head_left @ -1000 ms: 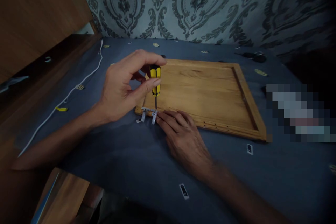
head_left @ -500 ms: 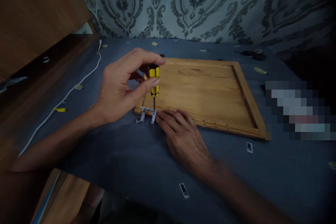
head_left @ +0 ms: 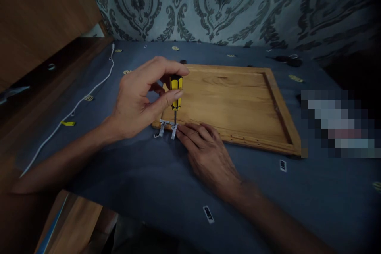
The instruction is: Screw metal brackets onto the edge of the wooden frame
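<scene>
A yellow-and-black screwdriver point(head_left: 176, 94) stands upright between the thumb and fingers of my left hand point(head_left: 138, 93). Its tip meets a silver metal hook plate point(head_left: 174, 127) on the near left edge of a wooden framed panel point(head_left: 232, 99). My right hand point(head_left: 210, 151) lies low along that edge, fingers bent and together, its fingertips against the hook plate; the thumb is hidden. A second silver hook point(head_left: 162, 127) sits just left of the first, at the panel's corner. Along the near edge, to the right of my right hand, runs a row of small dark holes.
The panel lies on a dark blue patterned cloth point(head_left: 143, 174). A white cable point(head_left: 89, 94) runs along the left side, beside a wooden cabinet point(head_left: 44, 20). Dark-handled scissors point(head_left: 288, 60) lie at the back right. A blurred-out patch covers the right side.
The screwdriver handle has shifted slightly to the right with my left fingers, its tip staying at the hook plate. My right hand has stayed in place.
</scene>
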A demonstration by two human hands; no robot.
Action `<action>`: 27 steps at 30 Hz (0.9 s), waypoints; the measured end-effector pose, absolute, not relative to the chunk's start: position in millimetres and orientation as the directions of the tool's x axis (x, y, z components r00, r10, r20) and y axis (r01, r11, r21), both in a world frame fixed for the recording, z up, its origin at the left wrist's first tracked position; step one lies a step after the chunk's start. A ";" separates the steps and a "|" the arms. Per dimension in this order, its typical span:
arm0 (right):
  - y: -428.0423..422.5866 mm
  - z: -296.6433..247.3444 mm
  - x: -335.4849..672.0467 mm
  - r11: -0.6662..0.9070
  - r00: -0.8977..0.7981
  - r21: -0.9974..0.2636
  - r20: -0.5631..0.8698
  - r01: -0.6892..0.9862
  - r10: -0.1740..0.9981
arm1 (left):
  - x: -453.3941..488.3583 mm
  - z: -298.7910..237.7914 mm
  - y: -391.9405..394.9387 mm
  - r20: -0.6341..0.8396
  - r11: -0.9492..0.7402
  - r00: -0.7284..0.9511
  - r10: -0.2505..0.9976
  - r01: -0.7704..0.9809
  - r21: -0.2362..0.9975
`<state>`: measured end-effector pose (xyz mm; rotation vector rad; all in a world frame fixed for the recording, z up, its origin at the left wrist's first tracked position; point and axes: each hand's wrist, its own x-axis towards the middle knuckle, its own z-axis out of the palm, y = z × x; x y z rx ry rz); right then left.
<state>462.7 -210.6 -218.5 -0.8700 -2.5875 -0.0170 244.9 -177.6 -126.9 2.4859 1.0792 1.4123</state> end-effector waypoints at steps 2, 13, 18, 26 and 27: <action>-210.8 -218.2 462.4 0.803 -0.720 -0.117 0.381 0.584 0.580 | 245.4 -125.8 -179.7 0.696 -0.709 0.300 0.653 0.565 0.422; -210.7 -220.0 463.2 0.802 -0.723 -0.085 0.385 0.591 0.574 | 240.4 -122.6 -169.4 0.738 -0.842 0.454 0.498 0.455 0.289; -210.8 -220.5 463.3 0.799 -0.720 -0.094 0.381 0.594 0.580 | 240.2 -120.4 -172.5 0.729 -0.842 0.465 0.502 0.455 0.289; -211.1 -221.5 462.7 0.795 -0.711 -0.090 0.395 0.600 0.582 | 241.9 -115.0 -180.3 0.661 -0.766 0.443 0.605 0.551 0.332; -211.0 -221.6 462.9 0.797 -0.712 -0.084 0.401 0.597 0.576 | 241.7 -113.8 -180.2 0.653 -0.769 0.457 0.604 0.548 0.328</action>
